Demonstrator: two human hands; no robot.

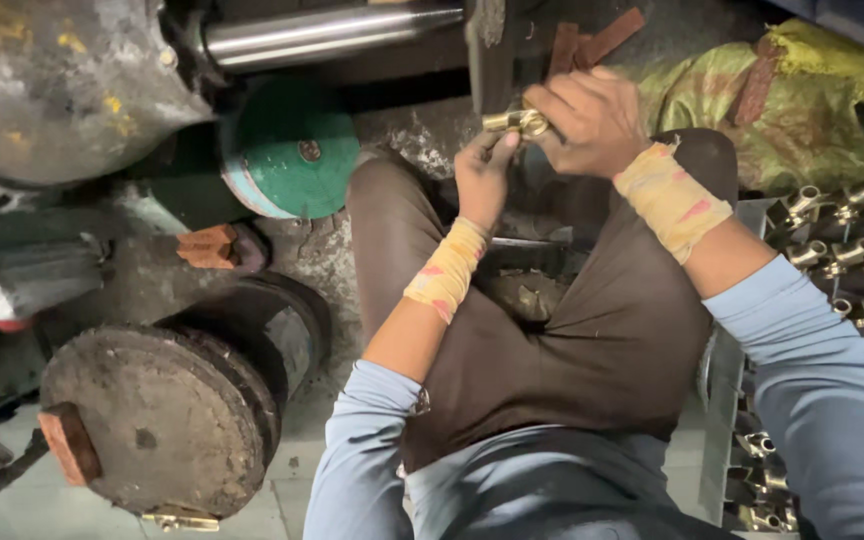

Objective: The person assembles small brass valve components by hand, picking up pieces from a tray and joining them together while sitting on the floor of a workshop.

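Observation:
A small brass fitting (514,121) is held between both hands, above my knees and close to a dark upright metal part (490,50) of a machine. My left hand (484,170) pinches it from below with fingertips. From the right, my right hand (587,118) closes over it, fingers curled around its end. Yellow cloth wraps with pink marks cover both wrists. I sit cross-legged in brown trousers and a light blue long-sleeved shirt.
A metal crate (727,380) at my right holds several brass fittings (852,250). A polished steel shaft (332,32) runs across the top. A green disc (292,150), a dark round flange (152,420), and a yellow-green sack (802,110) surround me.

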